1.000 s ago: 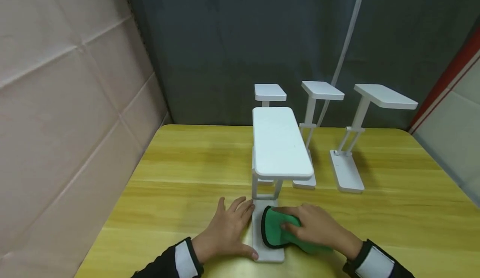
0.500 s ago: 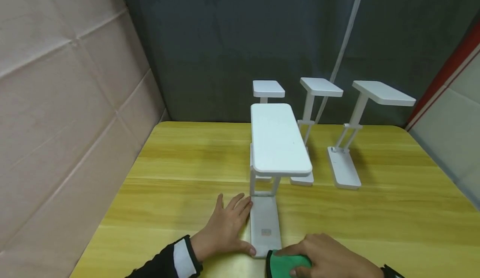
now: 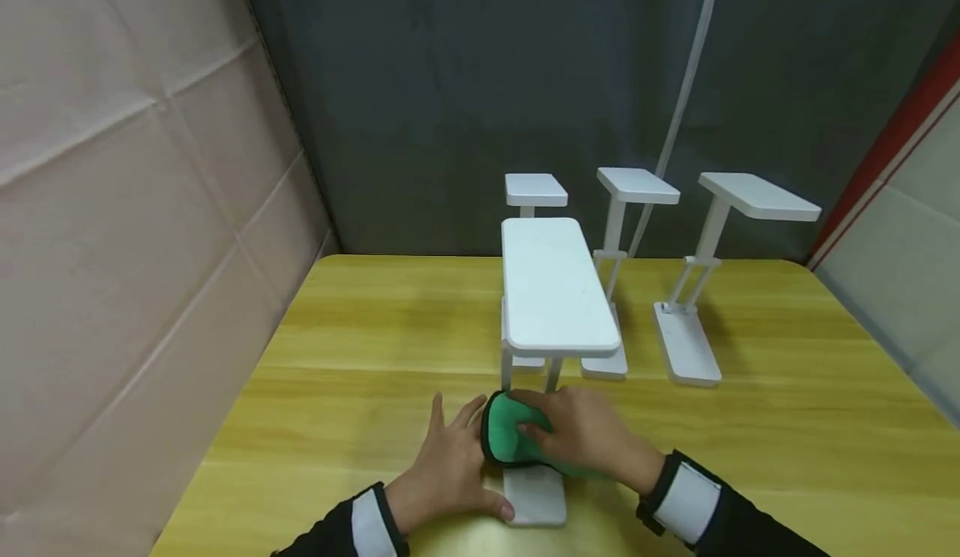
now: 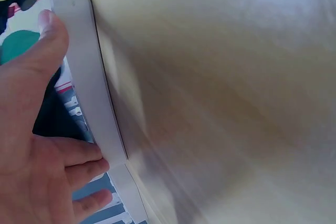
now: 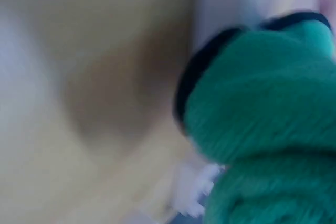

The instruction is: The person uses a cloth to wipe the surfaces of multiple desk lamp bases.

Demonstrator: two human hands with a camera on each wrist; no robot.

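Observation:
Nearest the person stands a white folding stand (image 3: 558, 286), its wide flat top raised on thin legs above a narrow base (image 3: 535, 503). My right hand (image 3: 588, 432) grips a green cloth (image 3: 513, 432) with a black edge, bunched in the fingers and lying across the far part of the base. Part of the base is hidden under it. My left hand (image 3: 450, 469) is spread beside the base, with thumb and fingertips along its left side. In the left wrist view the thumb (image 4: 52, 35) touches the base's edge. The green cloth fills much of the right wrist view.
Several similar white stands are behind: one at the right (image 3: 757, 197), one in the middle (image 3: 637, 186), and one (image 3: 536, 190) partly hidden by the near stand. The yellow wood-grain table (image 3: 360, 340) ends at a dark curtain (image 3: 450, 107); a pale wall (image 3: 150, 290) borders the left.
My right hand drew the green cloth toward me to the base's front end, then moved it back up to the far part near the legs. The left hand has stayed beside the base.

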